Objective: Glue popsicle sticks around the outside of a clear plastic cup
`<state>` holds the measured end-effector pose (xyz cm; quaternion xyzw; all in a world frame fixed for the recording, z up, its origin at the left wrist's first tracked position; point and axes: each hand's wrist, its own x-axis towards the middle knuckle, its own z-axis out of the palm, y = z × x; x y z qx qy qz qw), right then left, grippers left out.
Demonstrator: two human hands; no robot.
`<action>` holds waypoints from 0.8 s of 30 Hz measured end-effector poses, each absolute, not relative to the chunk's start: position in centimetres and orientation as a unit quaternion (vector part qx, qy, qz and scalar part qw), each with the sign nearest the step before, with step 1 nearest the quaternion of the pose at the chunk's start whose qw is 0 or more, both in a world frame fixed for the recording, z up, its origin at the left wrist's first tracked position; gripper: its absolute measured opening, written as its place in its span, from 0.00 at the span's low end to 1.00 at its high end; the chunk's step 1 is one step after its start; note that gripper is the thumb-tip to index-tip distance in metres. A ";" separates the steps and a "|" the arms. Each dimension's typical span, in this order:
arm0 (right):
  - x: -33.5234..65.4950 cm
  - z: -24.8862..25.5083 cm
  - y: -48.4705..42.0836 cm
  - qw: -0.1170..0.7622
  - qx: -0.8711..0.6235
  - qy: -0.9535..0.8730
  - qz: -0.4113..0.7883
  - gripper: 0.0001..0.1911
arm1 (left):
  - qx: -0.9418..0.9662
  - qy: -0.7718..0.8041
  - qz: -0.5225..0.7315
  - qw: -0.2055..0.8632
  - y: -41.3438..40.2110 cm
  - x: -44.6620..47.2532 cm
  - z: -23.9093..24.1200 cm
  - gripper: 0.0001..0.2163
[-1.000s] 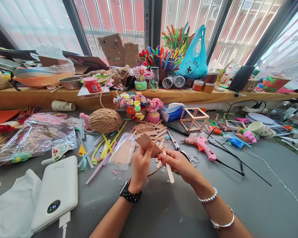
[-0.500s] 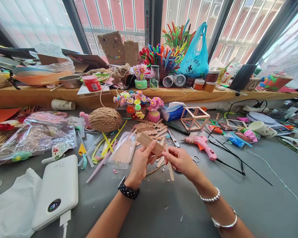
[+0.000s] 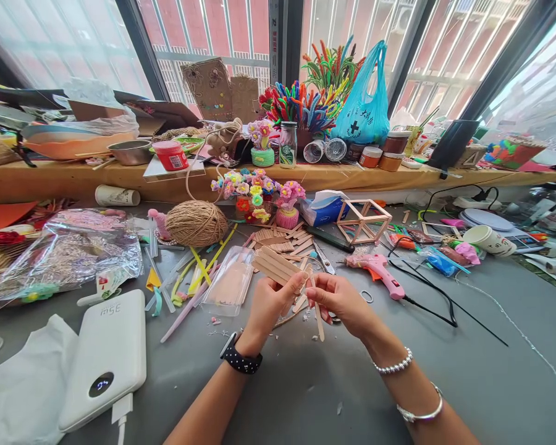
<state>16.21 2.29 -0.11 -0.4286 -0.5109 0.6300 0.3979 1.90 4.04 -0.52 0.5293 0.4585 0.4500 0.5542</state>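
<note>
My left hand is closed, thumb on top, on a small panel of craft sticks laid side by side. The panel sticks out up and to the left of my fingers. Close beside it, my right hand pinches a single craft stick, whose lower end points down toward the table. The fingertips of both hands almost meet, and they hide the near end of the panel. Just beyond my hands lies a pile of loose craft sticks. Scissors lie partly behind my right hand.
A pink glue gun with a black cord lies to the right, below a wooden stick frame. Left of my hands are a clear plastic box, a twine ball and a white power bank. Pipe cleaners stand on the sill.
The panel has turned and slid a little to the left, with my left thumb now nearer its right end. The single stick has shifted slightly with my right hand.
</note>
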 end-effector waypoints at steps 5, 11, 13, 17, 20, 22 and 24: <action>16.3 -0.5 2.3 0.409 -0.428 -0.519 0.617 0.18 | 0.527 0.427 0.403 0.615 4.2 1.9 -0.9 0.18; 16.1 -0.6 2.4 0.422 -0.437 -0.542 0.581 0.17 | 0.566 0.434 0.415 0.564 3.8 2.1 -0.8 0.19; 16.0 -0.5 2.4 0.420 -0.443 -0.546 0.574 0.18 | 0.566 0.445 0.426 0.548 3.6 2.2 -0.8 0.19; 15.7 -0.5 2.2 0.421 -0.478 -0.570 0.519 0.19 | 0.553 0.476 0.443 0.521 3.4 2.6 -1.2 0.20; 15.7 -0.6 2.1 0.420 -0.506 -0.595 0.462 0.19 | 0.546 0.489 0.451 0.510 3.3 2.9 -1.4 0.20; 15.7 -0.7 2.1 0.419 -0.518 -0.610 0.429 0.19 | 0.540 0.494 0.451 0.511 3.2 3.0 -1.4 0.20; 15.7 -0.8 2.1 0.414 -0.532 -0.620 0.401 0.19 | 0.537 0.499 0.452 0.508 3.1 3.1 -1.4 0.21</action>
